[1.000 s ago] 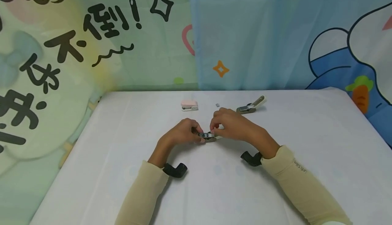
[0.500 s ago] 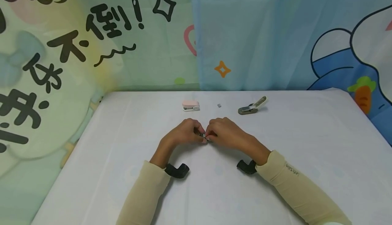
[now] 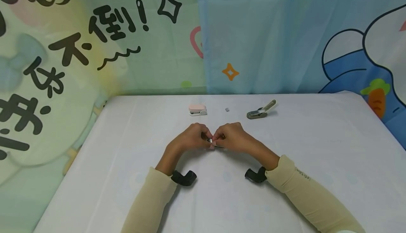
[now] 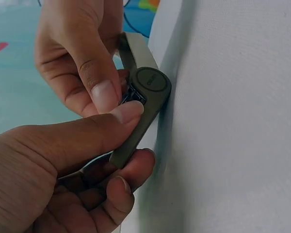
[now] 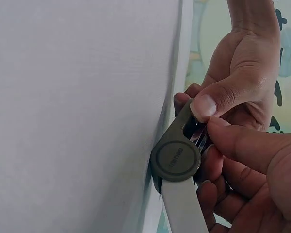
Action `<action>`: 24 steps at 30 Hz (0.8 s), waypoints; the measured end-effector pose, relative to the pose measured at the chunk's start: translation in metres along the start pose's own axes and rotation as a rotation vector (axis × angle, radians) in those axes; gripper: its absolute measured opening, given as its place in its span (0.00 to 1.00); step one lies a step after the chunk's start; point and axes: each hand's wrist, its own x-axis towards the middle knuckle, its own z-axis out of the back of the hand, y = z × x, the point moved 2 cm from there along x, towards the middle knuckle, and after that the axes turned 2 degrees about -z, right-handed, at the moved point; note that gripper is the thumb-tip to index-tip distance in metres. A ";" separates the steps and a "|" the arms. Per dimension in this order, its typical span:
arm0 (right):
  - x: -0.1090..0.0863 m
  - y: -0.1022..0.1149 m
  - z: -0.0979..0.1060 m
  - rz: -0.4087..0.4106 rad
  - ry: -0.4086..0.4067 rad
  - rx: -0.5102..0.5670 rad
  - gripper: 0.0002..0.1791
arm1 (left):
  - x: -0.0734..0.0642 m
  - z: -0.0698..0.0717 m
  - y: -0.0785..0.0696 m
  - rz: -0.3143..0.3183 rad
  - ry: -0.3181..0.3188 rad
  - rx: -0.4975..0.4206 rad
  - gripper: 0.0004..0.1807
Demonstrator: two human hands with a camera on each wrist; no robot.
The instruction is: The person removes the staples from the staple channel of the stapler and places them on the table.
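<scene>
A dark green-grey stapler (image 4: 152, 80) is swung open, its pale handle (image 5: 184, 206) angled away from the base. My left hand (image 3: 191, 136) grips the base's narrow end between thumb and fingers, close over the white table. From the other side my right hand (image 3: 234, 137) pinches at the metal magazine (image 5: 200, 136) beside the round hinge. Both thumb tips lie close together there, in both wrist views. Fingers cover most of the magazine, and I cannot tell whether a small piece sits between the right fingertips. In the head view the hands hide most of the stapler.
Behind the hands, a pink and white stapler (image 3: 197, 110) stands on the white tabletop (image 3: 152, 116). A small grey piece (image 3: 227, 109) lies to its right. Further right is another green-grey stapler (image 3: 260, 110), opened out. A printed curtain (image 3: 269, 32) hangs behind the table.
My right hand has come down and left onto the stapler's magazine, covering it, and uncovered the open stapler behind. My left hand keeps its grip. Over the last half second little has moved.
</scene>
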 end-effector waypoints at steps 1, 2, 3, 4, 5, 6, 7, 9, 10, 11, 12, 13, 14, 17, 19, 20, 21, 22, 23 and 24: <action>0.000 0.000 0.000 -0.004 0.000 0.011 0.02 | 0.000 0.000 0.000 -0.003 0.002 0.000 0.07; 0.000 0.000 -0.001 -0.011 -0.001 0.021 0.03 | 0.000 0.000 0.000 -0.004 0.003 0.000 0.07; 0.000 0.000 -0.001 -0.017 -0.004 0.029 0.03 | 0.000 0.000 -0.001 -0.005 0.006 -0.003 0.07; 0.001 0.001 -0.002 -0.018 -0.008 0.036 0.03 | 0.000 0.000 -0.001 -0.005 0.010 -0.004 0.07; 0.001 0.001 -0.003 -0.023 -0.011 0.043 0.03 | -0.001 0.000 -0.001 -0.005 0.014 -0.006 0.08; 0.001 0.001 -0.003 -0.027 -0.013 0.049 0.03 | -0.001 0.001 -0.001 -0.003 0.018 -0.009 0.08; 0.001 0.002 -0.004 -0.030 -0.016 0.052 0.03 | -0.002 0.001 -0.001 -0.004 0.021 -0.013 0.08; 0.001 0.003 -0.004 -0.027 -0.026 0.046 0.02 | -0.003 0.002 -0.002 -0.004 0.026 -0.020 0.09; 0.001 0.004 -0.004 -0.021 -0.029 0.040 0.02 | -0.003 0.002 -0.002 -0.004 0.028 -0.025 0.09; 0.001 0.005 -0.005 -0.008 -0.032 0.028 0.02 | -0.003 0.002 -0.001 -0.006 0.028 -0.030 0.08; 0.001 0.005 -0.004 0.011 -0.038 0.014 0.02 | -0.004 0.002 -0.001 -0.006 0.027 -0.032 0.08; 0.001 0.006 -0.004 0.032 -0.042 -0.004 0.02 | -0.004 0.002 -0.002 -0.008 0.026 -0.034 0.08; 0.000 0.007 -0.004 0.056 -0.047 -0.023 0.02 | -0.004 0.002 -0.002 -0.009 0.025 -0.034 0.07; 0.000 0.006 -0.003 0.123 -0.061 -0.063 0.04 | -0.004 0.002 -0.001 -0.011 0.020 -0.030 0.07; 0.000 0.005 -0.003 0.137 -0.062 -0.068 0.05 | -0.004 0.002 -0.001 -0.007 0.017 -0.024 0.07; 0.000 0.004 -0.002 0.141 -0.061 -0.063 0.05 | -0.004 0.002 0.000 -0.005 0.015 -0.022 0.07; 0.000 0.003 -0.002 0.141 -0.060 -0.058 0.06 | -0.003 0.002 0.000 -0.002 0.014 -0.021 0.08; 0.000 0.002 -0.002 0.141 -0.057 -0.053 0.06 | -0.003 0.002 0.001 -0.001 0.014 -0.021 0.08; 0.000 0.002 -0.002 0.141 -0.055 -0.047 0.06 | -0.003 0.002 0.001 0.002 0.015 -0.021 0.08; 0.000 0.001 -0.002 0.141 -0.055 -0.044 0.07 | -0.003 0.002 0.001 0.005 0.015 -0.020 0.08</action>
